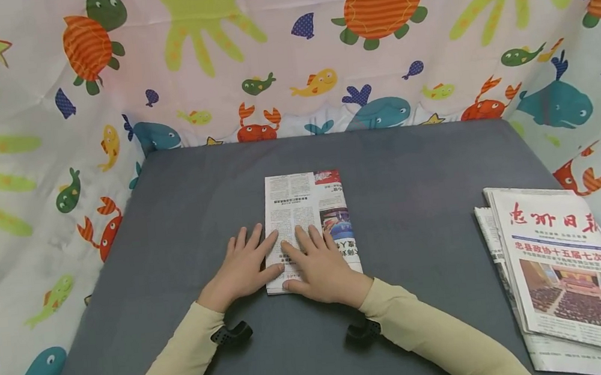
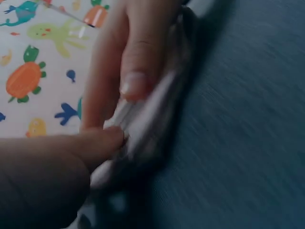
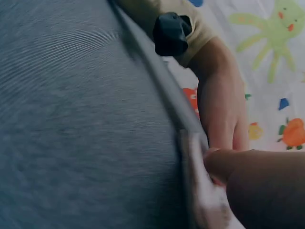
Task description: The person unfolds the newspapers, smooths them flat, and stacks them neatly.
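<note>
"What surrounds it all?"

"A sea-creature cloth (image 1: 276, 45), from 9 o'clock over 12 to 3. Within it lies a grey table (image 1: 416, 200), with a newspaper stack (image 1: 576, 282) at its 4 o'clock edge."

"And the paper being handled?"

"A folded newspaper (image 1: 291, 203) lies near the table's centre, its long side running 12 to 6. The top panel stops short, leaving a coloured strip along the 3 o'clock side."

"What might go wrong?"

"I'd say the layers could slide askew if one palm pushes harder than the other. A fold that isn't pressed firmly could also spring apart once the weight comes off."

"How are the arms set?"

"Forearms come in from about 8 and 4 o'clock. The right hand (image 1: 325, 269) lies palm down on the paper's lower part, fingers towards 11. The left hand (image 1: 240, 272) straddles the 9 o'clock edge, thumb and index fingertip on the paper, other fingertips just outside it, pointing towards 1."

"Is either one gripping?"

"Both look spread and flat from the head view, pinching nothing. The wrist views are too blurred to tell how hard they press. Smallest are the black wristbands (image 1: 231, 334)."
</note>
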Action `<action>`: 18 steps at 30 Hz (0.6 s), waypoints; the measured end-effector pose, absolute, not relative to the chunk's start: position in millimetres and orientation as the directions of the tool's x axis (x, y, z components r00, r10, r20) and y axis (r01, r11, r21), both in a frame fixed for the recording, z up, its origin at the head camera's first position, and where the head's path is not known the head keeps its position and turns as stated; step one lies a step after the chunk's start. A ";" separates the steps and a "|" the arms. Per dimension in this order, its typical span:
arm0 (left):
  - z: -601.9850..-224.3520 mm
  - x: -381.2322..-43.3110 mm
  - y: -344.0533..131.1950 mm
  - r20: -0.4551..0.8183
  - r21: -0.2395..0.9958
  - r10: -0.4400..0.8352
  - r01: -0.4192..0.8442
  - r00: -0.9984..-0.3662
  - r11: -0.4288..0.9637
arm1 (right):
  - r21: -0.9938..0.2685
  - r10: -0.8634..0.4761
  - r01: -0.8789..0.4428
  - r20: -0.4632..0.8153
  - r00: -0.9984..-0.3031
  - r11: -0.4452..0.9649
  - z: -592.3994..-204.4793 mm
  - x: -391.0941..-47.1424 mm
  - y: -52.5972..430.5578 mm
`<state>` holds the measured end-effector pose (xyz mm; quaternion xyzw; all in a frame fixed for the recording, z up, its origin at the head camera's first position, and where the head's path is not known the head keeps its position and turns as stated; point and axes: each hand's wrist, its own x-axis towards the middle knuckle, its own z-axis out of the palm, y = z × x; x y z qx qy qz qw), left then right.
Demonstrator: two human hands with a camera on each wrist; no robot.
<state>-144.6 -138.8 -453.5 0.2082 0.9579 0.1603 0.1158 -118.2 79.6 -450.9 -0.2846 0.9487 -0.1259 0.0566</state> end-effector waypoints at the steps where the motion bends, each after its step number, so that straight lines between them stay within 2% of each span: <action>1: -456.7 -140.3 -143.0 -0.144 0.358 0.446 0.374 -0.884 0.856 | -0.270 -0.562 -0.534 -0.034 -0.827 0.801 -454.0 -117.7 77.8; 10: -471.6 -125.1 -160.2 -0.080 0.397 0.469 0.403 -0.880 0.824 | -0.260 -0.548 -0.520 -0.044 -0.835 0.814 -469.4 -116.2 70.6; 18: -468.8 -125.2 -162.7 -0.086 0.417 0.470 0.397 -0.879 0.818 | -0.263 -0.550 -0.524 -0.032 -0.835 0.810 -465.0 -116.6 68.9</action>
